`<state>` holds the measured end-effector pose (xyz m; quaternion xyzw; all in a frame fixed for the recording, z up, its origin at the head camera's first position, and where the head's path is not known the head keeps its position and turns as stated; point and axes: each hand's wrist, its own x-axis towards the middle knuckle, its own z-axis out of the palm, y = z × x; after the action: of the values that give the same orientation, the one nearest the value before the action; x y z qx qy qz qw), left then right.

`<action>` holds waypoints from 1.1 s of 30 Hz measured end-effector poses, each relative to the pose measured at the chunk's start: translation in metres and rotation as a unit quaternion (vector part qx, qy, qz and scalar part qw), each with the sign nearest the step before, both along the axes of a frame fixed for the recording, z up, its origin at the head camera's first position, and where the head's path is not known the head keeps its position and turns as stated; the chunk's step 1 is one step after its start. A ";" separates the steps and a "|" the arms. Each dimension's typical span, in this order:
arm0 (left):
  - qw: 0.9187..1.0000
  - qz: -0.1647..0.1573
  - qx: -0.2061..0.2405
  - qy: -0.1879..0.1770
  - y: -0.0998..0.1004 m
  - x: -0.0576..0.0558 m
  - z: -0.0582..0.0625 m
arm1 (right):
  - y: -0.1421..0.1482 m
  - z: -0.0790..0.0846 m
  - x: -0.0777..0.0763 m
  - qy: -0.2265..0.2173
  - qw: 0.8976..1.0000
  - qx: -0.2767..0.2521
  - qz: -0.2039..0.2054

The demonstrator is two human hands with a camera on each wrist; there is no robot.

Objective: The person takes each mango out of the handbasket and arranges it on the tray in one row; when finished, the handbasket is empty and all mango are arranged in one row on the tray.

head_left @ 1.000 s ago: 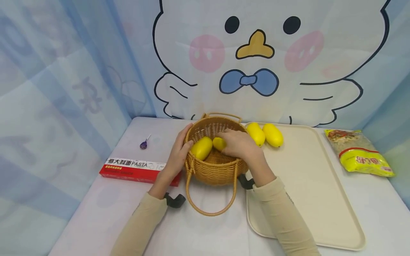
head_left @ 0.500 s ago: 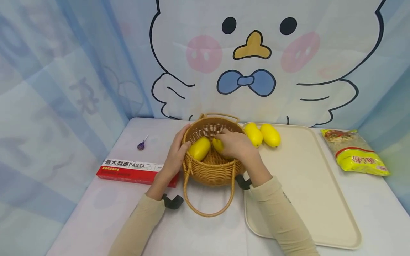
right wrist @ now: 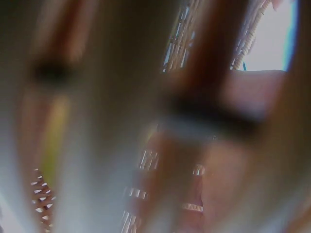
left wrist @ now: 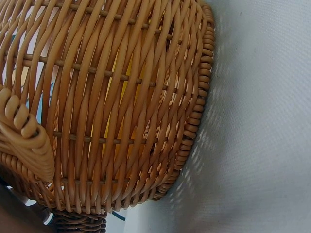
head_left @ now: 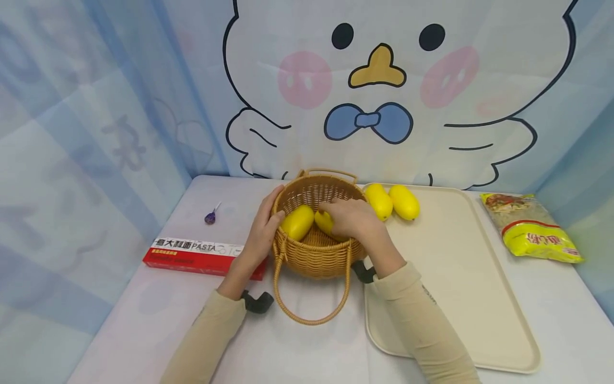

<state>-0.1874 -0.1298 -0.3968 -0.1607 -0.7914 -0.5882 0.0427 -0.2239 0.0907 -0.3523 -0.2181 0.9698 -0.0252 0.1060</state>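
Holds the left side of the wicker basket point(head_left: 314, 264) with the left hand point(head_left: 261, 230), thumb at the rim, and reaches with the right hand point(head_left: 355, 218) across the right near part of the rim, down into the opening. Grips there, to all appearance, the half-covered yellow fruit point(head_left: 325, 223), with fingers curled over its far end; cannot tell the place of the right thumb, hidden in the head view and lost in blur in the right wrist view. Has the hands apart, one on each side of the opening. Depends mainly, by judgement, on the lie of this gripped fruit: below and to the left of the right palm, with long axis, as far as visible, running from far left to near right and vanishing under the palm. Has the second yellow fruit point(head_left: 297, 223) just beside, on its left, slanting the other way, from near left to far right, with the left thumb close to its outer side. Cannot tell surely about contact between these two. Counts, therefore, the right hand as nearer to the first, the left hand as nearer to the second. Shows also a third yellow fruit point(head_left: 379, 201) and a fourth yellow fruit point(head_left: 404, 202) at the far left corner of the beige tray point(head_left: 451, 266).
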 end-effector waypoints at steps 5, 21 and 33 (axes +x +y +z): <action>1.000 0.001 0.000 0.002 -0.001 0.000 0.000 | -0.001 0.001 0.000 -0.008 1.000 -0.002 -0.001; 1.000 -0.003 -0.001 0.006 0.000 0.000 -0.001 | -0.002 0.001 -0.002 -0.070 0.997 0.005 0.008; 1.000 -0.005 0.001 0.006 -0.001 0.000 0.000 | -0.001 0.000 -0.006 -0.073 0.997 0.000 0.031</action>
<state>-0.1873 -0.1304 -0.3968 -0.1680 -0.7898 -0.5882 0.0449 -0.2302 0.0901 -0.3527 -0.2453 0.9524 -0.0377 0.1768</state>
